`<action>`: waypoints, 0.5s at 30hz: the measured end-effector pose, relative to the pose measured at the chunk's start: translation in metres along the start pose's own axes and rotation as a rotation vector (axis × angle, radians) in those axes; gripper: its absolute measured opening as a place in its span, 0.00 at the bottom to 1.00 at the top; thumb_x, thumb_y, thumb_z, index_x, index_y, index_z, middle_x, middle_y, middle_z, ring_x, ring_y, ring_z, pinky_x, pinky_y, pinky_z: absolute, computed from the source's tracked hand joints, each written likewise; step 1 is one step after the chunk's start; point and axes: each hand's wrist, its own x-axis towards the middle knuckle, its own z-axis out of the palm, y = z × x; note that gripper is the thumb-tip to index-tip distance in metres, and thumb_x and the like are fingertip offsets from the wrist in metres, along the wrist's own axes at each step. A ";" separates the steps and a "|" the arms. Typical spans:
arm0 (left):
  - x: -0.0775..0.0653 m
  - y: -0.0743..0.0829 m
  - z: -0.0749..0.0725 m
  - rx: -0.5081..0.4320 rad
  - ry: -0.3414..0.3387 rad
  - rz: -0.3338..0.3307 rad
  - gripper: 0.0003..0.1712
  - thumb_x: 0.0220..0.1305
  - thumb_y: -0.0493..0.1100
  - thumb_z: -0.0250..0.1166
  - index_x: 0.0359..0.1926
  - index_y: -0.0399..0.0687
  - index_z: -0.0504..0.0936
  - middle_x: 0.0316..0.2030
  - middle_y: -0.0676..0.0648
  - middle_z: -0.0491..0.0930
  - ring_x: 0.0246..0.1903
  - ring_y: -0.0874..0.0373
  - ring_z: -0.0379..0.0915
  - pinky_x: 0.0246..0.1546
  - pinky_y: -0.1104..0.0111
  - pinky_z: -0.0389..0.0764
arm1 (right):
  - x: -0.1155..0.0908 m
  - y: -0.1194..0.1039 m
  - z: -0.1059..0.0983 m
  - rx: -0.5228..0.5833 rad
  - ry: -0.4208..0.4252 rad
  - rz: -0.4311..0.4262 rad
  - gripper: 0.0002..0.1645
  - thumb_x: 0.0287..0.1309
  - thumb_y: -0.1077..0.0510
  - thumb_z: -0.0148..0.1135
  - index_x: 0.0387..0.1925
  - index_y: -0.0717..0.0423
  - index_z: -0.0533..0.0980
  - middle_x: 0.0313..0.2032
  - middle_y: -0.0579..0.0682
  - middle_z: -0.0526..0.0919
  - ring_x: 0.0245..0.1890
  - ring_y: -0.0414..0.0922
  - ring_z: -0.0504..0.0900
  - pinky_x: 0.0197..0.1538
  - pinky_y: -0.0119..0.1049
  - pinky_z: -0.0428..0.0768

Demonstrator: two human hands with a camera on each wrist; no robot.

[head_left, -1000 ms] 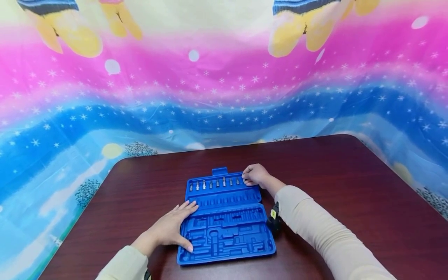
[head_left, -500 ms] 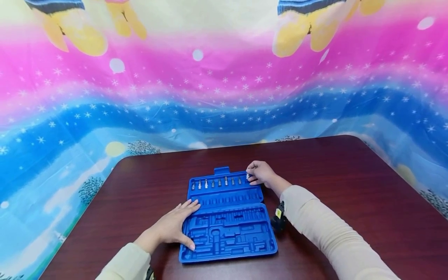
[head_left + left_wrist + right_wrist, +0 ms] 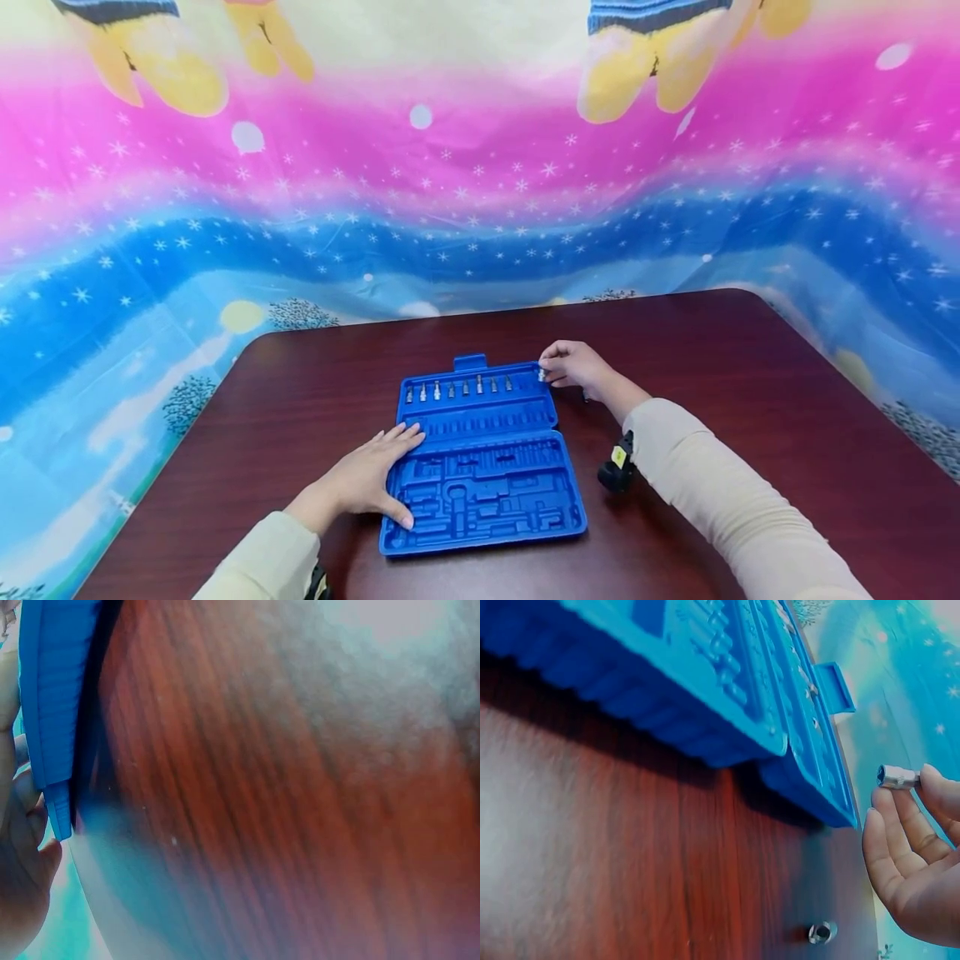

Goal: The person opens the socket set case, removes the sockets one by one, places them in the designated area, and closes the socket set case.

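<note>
A blue plastic tool case (image 3: pixel 480 546) lies unfolded on the dark red-brown table, its moulded slots facing up. Several silver bit sockets (image 3: pixel 466 388) stand in a row in its far half. My left hand (image 3: pixel 363 479) rests with spread fingers on the case's left edge. At the far right corner my right hand (image 3: pixel 581 367) pinches a small silver bit socket (image 3: pixel 897 777) between thumb and fingertips, its hollow end pointing away from the hand in the right wrist view. That socket is held above the table, apart from the row.
Another small metal piece (image 3: pixel 822 932) lies on the table (image 3: pixel 712 375) right of the case, partly hidden by my right wrist in the head view. The case's latch tab (image 3: pixel 470 362) sticks out at the far side. A patterned cloth (image 3: pixel 480 208) hangs behind the table.
My right hand has lifted the bit socket from the right end of the row and drawn it rightward to the case's corner. The left hand has stayed on the case's edge.
</note>
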 end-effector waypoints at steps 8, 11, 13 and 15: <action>0.001 0.000 0.001 -0.004 -0.003 0.001 0.63 0.25 0.74 0.62 0.63 0.48 0.56 0.63 0.48 0.52 0.63 0.49 0.40 0.57 0.51 0.48 | -0.011 0.006 -0.013 0.002 0.012 -0.010 0.14 0.58 0.60 0.52 0.42 0.68 0.69 0.32 0.53 0.76 0.34 0.48 0.78 0.43 0.44 0.73; 0.001 0.000 0.001 -0.013 -0.004 0.000 0.62 0.26 0.73 0.62 0.63 0.48 0.56 0.63 0.48 0.52 0.63 0.48 0.39 0.57 0.50 0.47 | -0.015 0.007 -0.020 0.010 0.024 -0.007 0.16 0.57 0.60 0.52 0.43 0.69 0.68 0.31 0.53 0.76 0.35 0.50 0.77 0.44 0.44 0.73; 0.000 0.000 0.000 -0.016 -0.007 -0.002 0.62 0.26 0.73 0.63 0.63 0.48 0.56 0.63 0.48 0.52 0.63 0.48 0.39 0.57 0.50 0.47 | -0.018 0.007 -0.025 0.001 0.031 -0.011 0.17 0.58 0.59 0.51 0.44 0.69 0.68 0.30 0.52 0.77 0.36 0.51 0.77 0.44 0.43 0.73; 0.000 0.000 0.000 -0.024 -0.008 -0.005 0.62 0.26 0.72 0.63 0.63 0.47 0.55 0.63 0.48 0.51 0.63 0.48 0.38 0.57 0.50 0.47 | -0.021 0.007 -0.030 0.002 0.046 -0.012 0.17 0.58 0.59 0.51 0.44 0.70 0.68 0.30 0.52 0.77 0.36 0.52 0.76 0.44 0.43 0.73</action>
